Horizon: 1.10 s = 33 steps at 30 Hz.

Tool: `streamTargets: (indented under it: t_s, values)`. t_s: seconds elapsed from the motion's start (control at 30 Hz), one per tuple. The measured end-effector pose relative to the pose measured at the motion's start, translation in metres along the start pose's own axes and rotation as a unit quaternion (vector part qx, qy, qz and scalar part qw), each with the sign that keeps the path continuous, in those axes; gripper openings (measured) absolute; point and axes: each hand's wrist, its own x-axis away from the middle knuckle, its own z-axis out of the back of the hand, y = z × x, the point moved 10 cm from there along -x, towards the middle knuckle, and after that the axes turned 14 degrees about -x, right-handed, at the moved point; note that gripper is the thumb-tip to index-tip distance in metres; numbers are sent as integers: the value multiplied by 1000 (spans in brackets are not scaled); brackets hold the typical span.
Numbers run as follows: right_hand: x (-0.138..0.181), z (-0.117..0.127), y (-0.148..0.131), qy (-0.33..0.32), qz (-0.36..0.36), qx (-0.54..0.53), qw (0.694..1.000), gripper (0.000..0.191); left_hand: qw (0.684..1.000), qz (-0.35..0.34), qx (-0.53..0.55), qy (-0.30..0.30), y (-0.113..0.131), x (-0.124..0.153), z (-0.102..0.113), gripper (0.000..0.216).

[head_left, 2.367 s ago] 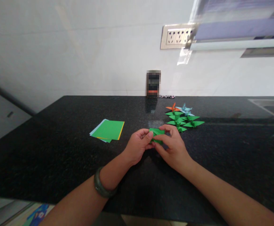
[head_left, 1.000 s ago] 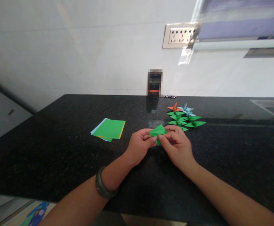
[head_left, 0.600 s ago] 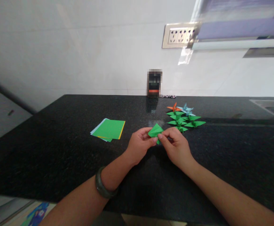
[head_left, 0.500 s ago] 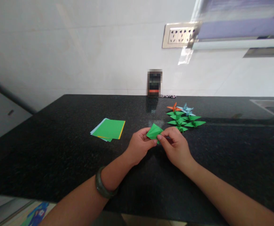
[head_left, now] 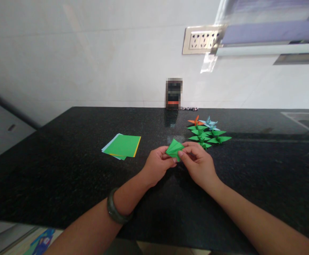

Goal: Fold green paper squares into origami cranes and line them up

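Observation:
A partly folded green paper piece (head_left: 174, 148) is pinched between both hands just above the black granite counter (head_left: 64, 166). My left hand (head_left: 157, 166) grips its lower left side with thumb and fingers closed. My right hand (head_left: 199, 163) pinches its right side, fingers curled. A stack of flat paper sheets (head_left: 122, 146), green on top, lies to the left of my hands. Several finished paper cranes (head_left: 206, 132), mostly green with one orange and one light blue, sit just beyond my right hand.
A dark phone-like object (head_left: 173, 94) leans against the white wall at the back of the counter. A socket panel (head_left: 199, 39) is on the wall above. A sink edge (head_left: 305, 122) shows at far right. The counter's front edge runs below my forearms.
The green piece was lifted off the counter and turned, its pointed flap now standing up between my fingers. Both hands stayed in about the same place.

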Motion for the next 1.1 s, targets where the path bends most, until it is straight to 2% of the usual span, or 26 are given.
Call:
streamTargets:
  t_s: [0.33,0.5,0.63,1.1]
  values:
    - [-2,2,-16,-4,59,48,997,10,997,-31,-73,13,2,-3,6,26]
    - [-1,1,-21,-4,83,59,995,9,994,-13,-108,21,-2,-3,8,26]
    - [-1,2,-21,-5,82,60,995,9,993,2,-119,28,-4,-3,9,22]
    - [-4,1,-20,-3,57,53,997,10,988,-38,-142,39,6,-2,10,18]
